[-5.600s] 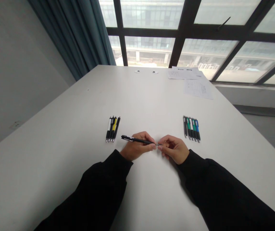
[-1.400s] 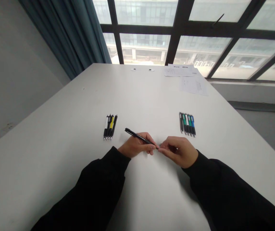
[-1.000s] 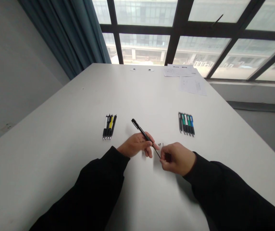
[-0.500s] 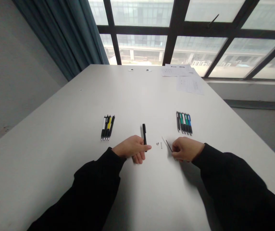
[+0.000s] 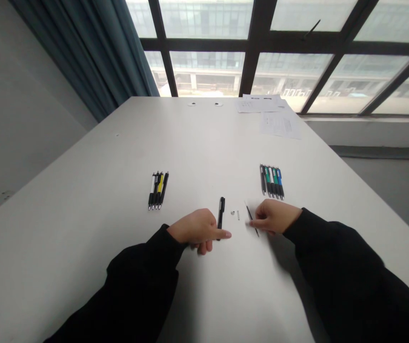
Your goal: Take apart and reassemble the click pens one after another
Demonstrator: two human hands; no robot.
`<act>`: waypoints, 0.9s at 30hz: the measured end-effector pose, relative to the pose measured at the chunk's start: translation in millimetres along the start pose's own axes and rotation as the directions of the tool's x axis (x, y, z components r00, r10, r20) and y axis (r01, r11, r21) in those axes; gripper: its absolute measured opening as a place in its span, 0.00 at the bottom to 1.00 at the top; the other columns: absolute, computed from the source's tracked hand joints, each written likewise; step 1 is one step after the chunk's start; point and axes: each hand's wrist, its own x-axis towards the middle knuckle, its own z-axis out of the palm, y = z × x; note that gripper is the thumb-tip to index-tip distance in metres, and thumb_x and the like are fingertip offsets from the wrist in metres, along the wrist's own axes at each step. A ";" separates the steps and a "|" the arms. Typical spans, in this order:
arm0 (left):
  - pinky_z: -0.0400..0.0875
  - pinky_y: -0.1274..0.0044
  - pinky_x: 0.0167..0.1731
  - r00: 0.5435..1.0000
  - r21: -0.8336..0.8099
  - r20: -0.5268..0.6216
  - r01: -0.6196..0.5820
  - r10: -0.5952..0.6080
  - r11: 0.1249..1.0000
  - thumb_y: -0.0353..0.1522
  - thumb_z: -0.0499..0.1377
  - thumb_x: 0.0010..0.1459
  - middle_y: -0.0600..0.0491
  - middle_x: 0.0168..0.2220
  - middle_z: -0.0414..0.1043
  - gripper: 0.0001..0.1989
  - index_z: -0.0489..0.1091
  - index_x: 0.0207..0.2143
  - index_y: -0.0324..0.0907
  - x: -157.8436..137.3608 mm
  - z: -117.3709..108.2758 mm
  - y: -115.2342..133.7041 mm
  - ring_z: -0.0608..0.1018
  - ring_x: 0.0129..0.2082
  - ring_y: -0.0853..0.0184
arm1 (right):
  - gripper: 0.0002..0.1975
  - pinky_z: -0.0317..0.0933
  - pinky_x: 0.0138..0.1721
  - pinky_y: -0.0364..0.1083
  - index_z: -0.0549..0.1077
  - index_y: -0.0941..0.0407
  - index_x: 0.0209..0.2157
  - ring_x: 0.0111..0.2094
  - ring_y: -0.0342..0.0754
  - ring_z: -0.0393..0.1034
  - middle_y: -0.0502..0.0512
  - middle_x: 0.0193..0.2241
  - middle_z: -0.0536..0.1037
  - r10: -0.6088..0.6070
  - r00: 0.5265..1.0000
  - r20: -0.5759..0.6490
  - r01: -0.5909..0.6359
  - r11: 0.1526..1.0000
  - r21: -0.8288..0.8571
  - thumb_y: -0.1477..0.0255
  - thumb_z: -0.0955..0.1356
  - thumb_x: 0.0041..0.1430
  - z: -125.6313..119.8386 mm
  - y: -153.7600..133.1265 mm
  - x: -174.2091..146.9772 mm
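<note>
My left hand (image 5: 201,229) is around the lower part of a black pen (image 5: 221,212), one digit stretched across it and the other fingers curled. The pen's clip end points away from me. My right hand (image 5: 271,216) is closed at a thin dark pen refill (image 5: 249,212) with a pale far end. A fingertip crosses the refill, and its dark near end shows below the finger. Between my hands lie a tiny silvery piece (image 5: 232,213) and a short, thin, pale piece (image 5: 238,215), too small to make out fully.
On the left of the white table (image 5: 197,147) lies a row of several pens (image 5: 158,190), black, white and yellow. A second row of pens (image 5: 272,182), grey, green, white and blue, lies on the right. Paper sheets (image 5: 279,125) rest at the far right, by the window.
My left hand and the black pen have come nearer to me and slightly right; the pen's tilt has changed. My right finger now stretches across the refill, whose dark near end has come into view.
</note>
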 end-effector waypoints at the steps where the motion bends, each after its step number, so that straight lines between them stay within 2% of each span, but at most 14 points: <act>1: 0.62 0.78 0.14 1.000 0.012 -0.009 -0.015 0.015 1.000 0.52 0.61 0.53 0.48 0.17 0.74 0.26 0.65 0.18 0.39 -2.0 -1.4 0.0 0.73 0.13 0.67 | 0.21 0.54 0.21 0.42 0.66 0.56 0.14 0.13 0.39 0.58 0.48 0.11 0.69 -0.040 0.999 0.014 0.039 0.996 0.081 0.61 0.69 0.56 -1.1 6.7 2.3; 3: 0.59 0.79 0.11 0.998 -0.007 -0.006 -0.056 0.056 0.998 0.52 0.60 0.53 0.51 0.15 0.71 0.26 0.66 0.19 0.40 -5.8 -6.2 -1.4 0.70 0.10 0.70 | 0.25 0.46 0.17 0.41 0.61 0.55 0.13 0.11 0.37 0.51 0.45 0.09 0.64 -0.134 0.990 0.048 0.114 0.950 0.290 0.58 0.70 0.56 -2.2 22.5 8.1; 6: 0.53 0.81 0.09 0.983 -0.134 -0.022 -0.186 0.185 0.973 0.51 0.62 0.53 0.57 0.12 0.65 0.24 0.64 0.20 0.41 -6.5 -16.5 -9.0 0.63 0.08 0.74 | 0.29 0.37 0.14 0.41 0.56 0.54 0.12 0.09 0.35 0.44 0.42 0.07 0.58 -0.265 0.964 0.015 0.209 0.791 0.576 0.55 0.70 0.56 -1.6 44.7 17.4; 8: 0.48 0.83 0.09 0.946 -0.272 -0.166 -0.315 0.279 0.909 0.51 0.61 0.55 0.60 0.12 0.60 0.25 0.60 0.20 0.42 -1.7 -22.7 -17.2 0.58 0.08 0.77 | 0.29 0.35 0.12 0.41 0.57 0.54 0.12 0.08 0.35 0.43 0.41 0.06 0.55 -0.319 0.948 0.004 0.229 0.688 0.688 0.55 0.71 0.56 -0.4 53.8 21.6; 10: 0.46 0.83 0.10 0.870 -0.357 -0.378 -0.452 0.316 0.817 0.49 0.60 0.57 0.62 0.12 0.58 0.24 0.59 0.21 0.42 5.2 -26.3 -25.1 0.55 0.09 0.79 | 0.28 0.35 0.12 0.40 0.58 0.55 0.12 0.08 0.35 0.42 0.41 0.05 0.55 -0.346 0.938 0.000 0.230 0.623 0.748 0.56 0.71 0.56 0.5 57.9 23.7; 12: 0.47 0.84 0.13 0.794 -0.355 -0.518 -0.539 0.320 0.764 0.46 0.61 0.59 0.63 0.13 0.58 0.22 0.59 0.22 0.41 10.9 -26.9 -30.3 0.55 0.11 0.80 | 0.28 0.35 0.12 0.40 0.59 0.55 0.13 0.08 0.35 0.43 0.41 0.05 0.55 -0.359 0.933 -0.008 0.231 0.584 0.778 0.57 0.71 0.57 0.8 58.6 24.5; 13: 0.48 0.85 0.14 0.773 -0.338 -0.546 -0.555 0.322 0.760 0.45 0.61 0.59 0.63 0.13 0.58 0.21 0.60 0.23 0.41 12.6 -26.3 -31.4 0.55 0.12 0.80 | 0.28 0.35 0.12 0.40 0.60 0.55 0.13 0.08 0.35 0.43 0.41 0.05 0.55 -0.363 0.932 -0.009 0.231 0.572 0.787 0.58 0.71 0.57 0.8 58.4 24.7; 14: 0.49 0.85 0.15 0.768 -0.319 -0.552 -0.555 0.326 0.768 0.44 0.61 0.59 0.63 0.14 0.59 0.20 0.61 0.23 0.41 13.4 -25.5 -31.6 0.56 0.13 0.80 | 0.27 0.35 0.12 0.40 0.60 0.55 0.13 0.08 0.35 0.43 0.41 0.05 0.55 -0.366 0.930 -0.008 0.230 0.565 0.792 0.58 0.71 0.57 0.8 58.0 24.8; 21: 0.51 0.84 0.16 0.804 -0.293 -0.502 -0.506 0.320 0.811 0.43 0.60 0.60 0.62 0.16 0.62 0.18 0.62 0.26 0.40 10.6 -22.3 -26.8 0.59 0.14 0.79 | 0.27 0.36 0.12 0.40 0.60 0.55 0.13 0.08 0.35 0.44 0.41 0.05 0.55 -0.363 0.932 -0.001 0.217 0.556 0.802 0.58 0.71 0.57 0.4 56.1 24.6; 27: 0.51 0.83 0.17 0.797 -0.272 -0.506 -0.510 0.329 0.816 0.42 0.60 0.60 0.62 0.16 0.62 0.18 0.62 0.25 0.40 11.0 -22.8 -27.2 0.59 0.14 0.79 | 0.27 0.37 0.12 0.40 0.59 0.55 0.13 0.08 0.35 0.44 0.40 0.05 0.55 -0.389 0.921 -0.024 0.248 0.536 0.807 0.58 0.72 0.56 1.8 57.9 26.5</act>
